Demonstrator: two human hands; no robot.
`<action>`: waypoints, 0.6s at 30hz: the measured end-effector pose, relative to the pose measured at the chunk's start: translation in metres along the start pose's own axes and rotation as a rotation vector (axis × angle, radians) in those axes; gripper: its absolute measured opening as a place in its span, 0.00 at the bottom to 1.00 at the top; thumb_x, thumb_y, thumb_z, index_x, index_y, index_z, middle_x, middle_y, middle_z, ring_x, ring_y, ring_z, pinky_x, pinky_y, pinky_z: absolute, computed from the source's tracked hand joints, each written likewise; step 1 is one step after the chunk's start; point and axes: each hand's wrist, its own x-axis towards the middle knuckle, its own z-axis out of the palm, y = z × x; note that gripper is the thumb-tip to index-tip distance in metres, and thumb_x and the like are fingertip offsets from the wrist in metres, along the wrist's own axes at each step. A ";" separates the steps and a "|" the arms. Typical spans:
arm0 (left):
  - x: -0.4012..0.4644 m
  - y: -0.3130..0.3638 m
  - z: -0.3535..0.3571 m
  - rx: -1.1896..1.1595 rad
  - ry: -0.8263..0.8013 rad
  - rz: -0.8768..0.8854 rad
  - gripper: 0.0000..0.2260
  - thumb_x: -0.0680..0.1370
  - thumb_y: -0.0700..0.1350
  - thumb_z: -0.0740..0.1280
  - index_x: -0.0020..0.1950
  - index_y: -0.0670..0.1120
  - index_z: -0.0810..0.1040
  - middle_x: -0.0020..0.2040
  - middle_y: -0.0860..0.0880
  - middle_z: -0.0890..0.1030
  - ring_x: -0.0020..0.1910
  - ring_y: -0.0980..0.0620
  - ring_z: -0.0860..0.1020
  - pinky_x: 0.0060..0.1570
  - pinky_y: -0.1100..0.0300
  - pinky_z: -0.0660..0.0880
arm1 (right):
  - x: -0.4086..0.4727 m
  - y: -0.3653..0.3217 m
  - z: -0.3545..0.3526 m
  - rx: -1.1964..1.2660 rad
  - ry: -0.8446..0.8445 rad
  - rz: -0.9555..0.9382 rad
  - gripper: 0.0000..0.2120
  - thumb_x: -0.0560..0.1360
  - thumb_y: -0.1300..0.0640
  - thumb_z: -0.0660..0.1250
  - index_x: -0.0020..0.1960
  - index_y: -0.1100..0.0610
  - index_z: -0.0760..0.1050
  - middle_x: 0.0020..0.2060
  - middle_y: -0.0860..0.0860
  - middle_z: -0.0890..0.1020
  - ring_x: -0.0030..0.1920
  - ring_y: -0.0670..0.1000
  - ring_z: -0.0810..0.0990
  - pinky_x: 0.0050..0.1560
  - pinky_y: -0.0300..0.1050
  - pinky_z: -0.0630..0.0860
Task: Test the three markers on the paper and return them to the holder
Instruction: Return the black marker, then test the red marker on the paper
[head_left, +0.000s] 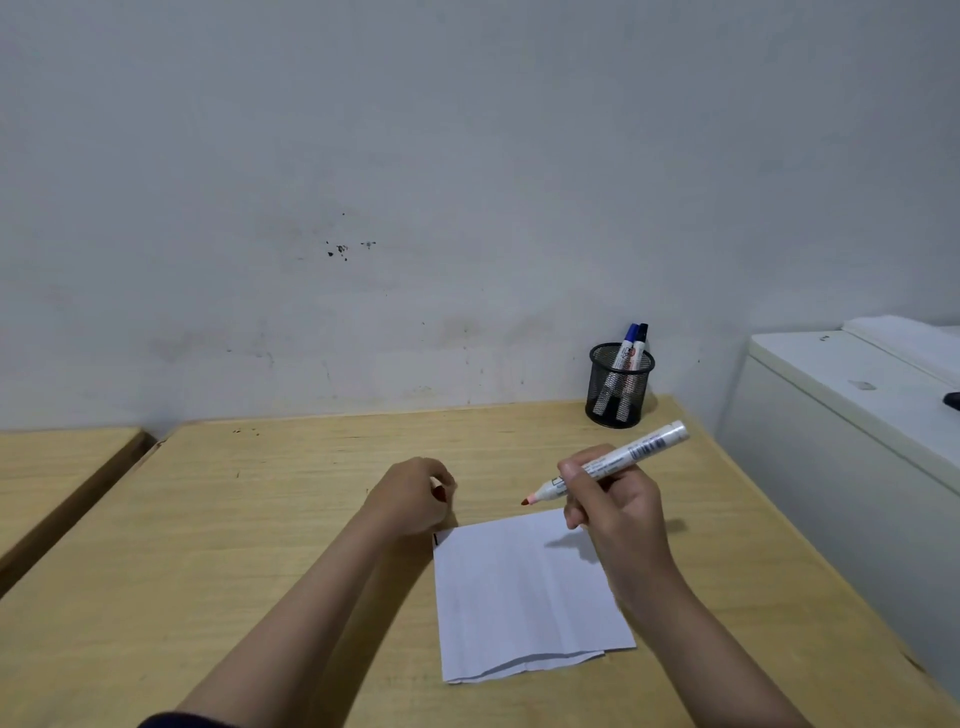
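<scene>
Paper (524, 592) blank; right hand (613, 506) grasps uncapped red marker (608, 462), label unreadable; left hand (415, 493) clenches cap (440, 493).

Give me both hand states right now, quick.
Left hand: closed around a small red marker cap.
Right hand: closed on the uncapped white red-tipped marker above the white folded paper.

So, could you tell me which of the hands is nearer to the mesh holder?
Right. The right hand sits just in front of the mesh holder, gripping the red marker; the left hand is farther left.
</scene>
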 end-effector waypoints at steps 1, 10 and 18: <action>-0.001 -0.002 0.000 -0.038 0.004 -0.011 0.15 0.69 0.39 0.67 0.55 0.48 0.77 0.38 0.55 0.80 0.41 0.54 0.78 0.37 0.59 0.75 | 0.001 0.001 0.001 0.000 -0.003 0.003 0.07 0.70 0.57 0.68 0.34 0.52 0.77 0.26 0.51 0.73 0.28 0.49 0.70 0.32 0.40 0.71; -0.052 -0.023 -0.004 -0.346 0.104 0.007 0.19 0.68 0.48 0.74 0.56 0.49 0.75 0.49 0.49 0.80 0.46 0.54 0.79 0.44 0.62 0.76 | 0.003 0.006 0.021 -0.011 -0.058 -0.026 0.08 0.73 0.66 0.68 0.36 0.60 0.76 0.23 0.47 0.75 0.26 0.46 0.71 0.29 0.35 0.71; -0.078 -0.042 0.009 -0.297 0.092 0.183 0.20 0.56 0.56 0.77 0.45 0.56 0.77 0.46 0.52 0.78 0.44 0.56 0.75 0.41 0.68 0.71 | 0.017 0.024 0.046 -0.075 -0.180 0.167 0.04 0.72 0.62 0.69 0.39 0.60 0.76 0.25 0.51 0.78 0.24 0.51 0.74 0.28 0.44 0.71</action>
